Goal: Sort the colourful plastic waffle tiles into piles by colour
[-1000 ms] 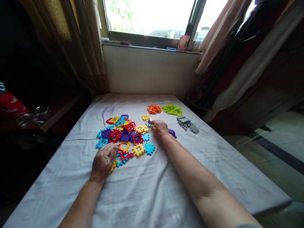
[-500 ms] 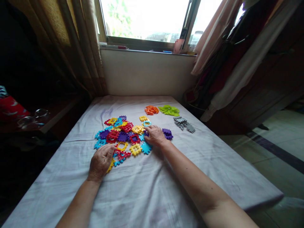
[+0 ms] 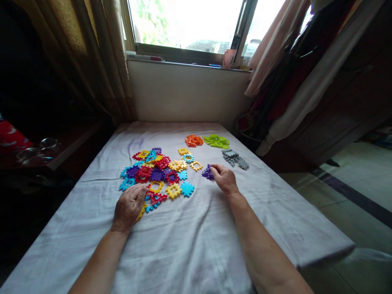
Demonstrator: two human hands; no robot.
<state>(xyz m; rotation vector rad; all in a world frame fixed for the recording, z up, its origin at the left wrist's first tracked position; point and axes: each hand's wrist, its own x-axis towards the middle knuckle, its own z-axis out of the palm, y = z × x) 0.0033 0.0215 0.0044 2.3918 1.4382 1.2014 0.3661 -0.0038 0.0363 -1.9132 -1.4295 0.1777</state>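
Observation:
My right hand [image 3: 225, 178], its fingers closed, pinches a purple interlocking toy tile [image 3: 207, 173] right of the mixed heap. The hand covers part of the purple there, so I cannot tell how many purple tiles lie beneath. My left hand [image 3: 130, 206] rests at the heap's near left edge, fingers curled and pressed together; anything in them is hidden. Beside it lie a red triangular tile [image 3: 157, 199] and a yellow tile [image 3: 141, 212], partly under the hand. The mixed heap holds red tiles [image 3: 143, 174], blue tiles [image 3: 127, 184], yellow tiles and purple ones [image 3: 157, 175].
Farther back are an orange pile [image 3: 194, 141], a lime-green pile [image 3: 216, 141] and a grey pile [image 3: 235, 159] of tiles. A yellow frame tile [image 3: 196, 165] lies apart from the heap. The table wears a pale cloth [image 3: 183, 245]; behind it is a window sill [image 3: 190, 64].
My right hand has moved right, from the heap's right edge to the purple tiles, uncovering the yellow frame tile. My left hand stays put. The view has shifted slightly.

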